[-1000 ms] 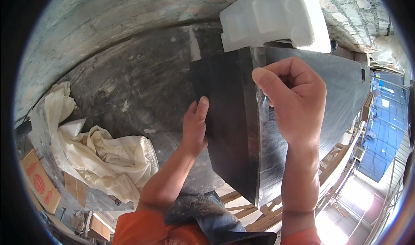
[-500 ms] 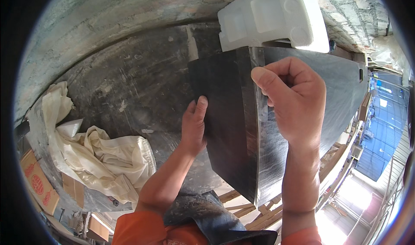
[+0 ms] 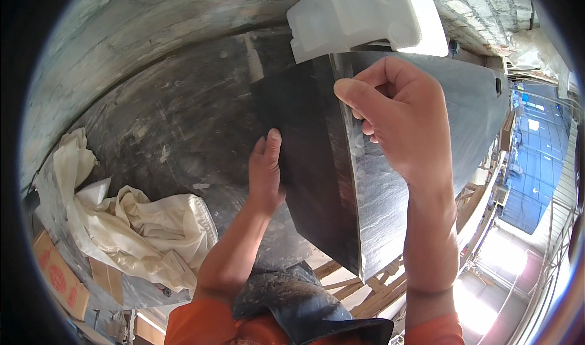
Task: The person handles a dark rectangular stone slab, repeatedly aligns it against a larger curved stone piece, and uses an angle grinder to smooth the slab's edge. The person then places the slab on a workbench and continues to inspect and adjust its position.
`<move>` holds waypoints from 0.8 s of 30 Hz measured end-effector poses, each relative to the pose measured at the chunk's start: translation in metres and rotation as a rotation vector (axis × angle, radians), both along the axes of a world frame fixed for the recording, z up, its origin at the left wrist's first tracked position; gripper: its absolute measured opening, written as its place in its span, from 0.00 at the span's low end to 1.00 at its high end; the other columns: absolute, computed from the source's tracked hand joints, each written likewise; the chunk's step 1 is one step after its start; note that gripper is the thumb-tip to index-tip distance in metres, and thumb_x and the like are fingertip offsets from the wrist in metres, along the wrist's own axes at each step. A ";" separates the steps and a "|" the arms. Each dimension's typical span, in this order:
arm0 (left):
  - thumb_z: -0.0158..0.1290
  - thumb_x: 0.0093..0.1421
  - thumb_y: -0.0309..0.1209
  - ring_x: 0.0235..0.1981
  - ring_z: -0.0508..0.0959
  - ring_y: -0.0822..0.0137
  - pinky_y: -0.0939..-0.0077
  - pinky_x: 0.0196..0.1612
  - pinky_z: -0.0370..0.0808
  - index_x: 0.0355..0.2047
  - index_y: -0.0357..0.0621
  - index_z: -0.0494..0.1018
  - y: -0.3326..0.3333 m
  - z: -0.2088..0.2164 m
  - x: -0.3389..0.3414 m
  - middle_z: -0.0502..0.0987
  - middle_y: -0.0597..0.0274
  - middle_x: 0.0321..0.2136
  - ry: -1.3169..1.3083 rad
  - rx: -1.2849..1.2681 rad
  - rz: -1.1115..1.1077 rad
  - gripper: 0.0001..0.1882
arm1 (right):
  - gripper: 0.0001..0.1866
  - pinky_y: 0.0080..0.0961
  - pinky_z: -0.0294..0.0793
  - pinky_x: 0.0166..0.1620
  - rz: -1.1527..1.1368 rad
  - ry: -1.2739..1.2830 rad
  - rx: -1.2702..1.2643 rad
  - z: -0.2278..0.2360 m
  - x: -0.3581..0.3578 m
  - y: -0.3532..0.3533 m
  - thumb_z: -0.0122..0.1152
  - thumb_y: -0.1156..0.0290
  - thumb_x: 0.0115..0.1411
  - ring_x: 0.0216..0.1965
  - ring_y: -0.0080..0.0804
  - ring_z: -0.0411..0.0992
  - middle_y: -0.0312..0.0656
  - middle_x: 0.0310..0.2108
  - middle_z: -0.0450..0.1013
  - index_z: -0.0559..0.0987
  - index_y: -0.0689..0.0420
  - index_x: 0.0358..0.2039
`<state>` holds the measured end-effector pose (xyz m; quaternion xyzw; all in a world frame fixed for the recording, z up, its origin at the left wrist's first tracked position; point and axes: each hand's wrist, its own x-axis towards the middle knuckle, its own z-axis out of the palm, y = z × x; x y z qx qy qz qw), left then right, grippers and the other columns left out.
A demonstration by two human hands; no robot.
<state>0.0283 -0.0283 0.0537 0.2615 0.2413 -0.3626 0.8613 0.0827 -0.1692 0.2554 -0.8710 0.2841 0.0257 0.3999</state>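
Observation:
A large dark sheet panel (image 3: 304,162) with a raised lengthwise seam (image 3: 348,156) lies before me, its right side (image 3: 463,101) shining in the light. At the panel's left edge my left hand (image 3: 266,171) grips it, thumb along the rim and the other fingers mostly hidden. Over the upper part of the seam my right hand (image 3: 402,116) is closed in a pinch, thumb tip beside the ridge. Whatever that pinch contains, if anything, is hidden behind the fingers.
A scuffed dark work surface (image 3: 183,119) spreads underneath. White moulded foam (image 3: 365,16) stands beyond the panel, by a brick wall (image 3: 487,16). Crumpled cream cloth (image 3: 152,223) lies at the left, near a cardboard box (image 3: 58,275). Wooden slats (image 3: 378,296) show below the panel.
The whole view has shifted, so the panel and foam appear farther left and slightly higher. Both hands keep nearly the same places on the panel.

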 end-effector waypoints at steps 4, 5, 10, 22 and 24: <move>0.59 0.70 0.54 0.47 0.83 0.63 0.62 0.52 0.84 0.52 0.38 0.73 0.001 0.001 0.001 0.81 0.56 0.49 -0.024 -0.007 -0.003 0.29 | 0.14 0.13 0.63 0.22 0.064 -0.013 -0.076 0.000 0.000 -0.005 0.75 0.66 0.61 0.20 0.12 0.66 0.31 0.21 0.72 0.77 0.59 0.29; 0.59 0.70 0.54 0.47 0.83 0.63 0.62 0.52 0.84 0.52 0.38 0.73 0.001 0.000 0.000 0.81 0.56 0.49 -0.034 -0.012 -0.005 0.29 | 0.16 0.13 0.62 0.21 0.078 -0.014 -0.098 -0.001 -0.001 -0.006 0.75 0.65 0.61 0.19 0.12 0.65 0.31 0.21 0.72 0.76 0.58 0.28; 0.59 0.70 0.54 0.47 0.83 0.64 0.63 0.52 0.84 0.52 0.38 0.73 0.001 -0.002 0.001 0.82 0.56 0.48 -0.024 0.001 0.007 0.29 | 0.19 0.14 0.61 0.20 0.076 0.076 -0.138 0.003 0.000 -0.008 0.76 0.61 0.62 0.17 0.12 0.63 0.30 0.18 0.69 0.73 0.55 0.27; 0.55 0.72 0.55 0.52 0.81 0.65 0.63 0.56 0.80 0.60 0.41 0.72 0.002 -0.010 -0.001 0.80 0.61 0.53 -0.051 0.002 -0.047 0.30 | 0.27 0.29 0.71 0.31 0.122 0.020 -0.392 0.000 0.002 -0.010 0.79 0.51 0.54 0.25 0.27 0.71 0.38 0.20 0.72 0.76 0.61 0.31; 0.57 0.71 0.55 0.50 0.82 0.65 0.64 0.54 0.81 0.57 0.40 0.73 0.002 -0.008 0.000 0.81 0.60 0.51 -0.046 0.011 -0.039 0.30 | 0.28 0.19 0.64 0.25 0.196 -0.070 -0.514 -0.008 0.003 -0.008 0.83 0.50 0.53 0.21 0.14 0.64 0.30 0.17 0.68 0.74 0.58 0.30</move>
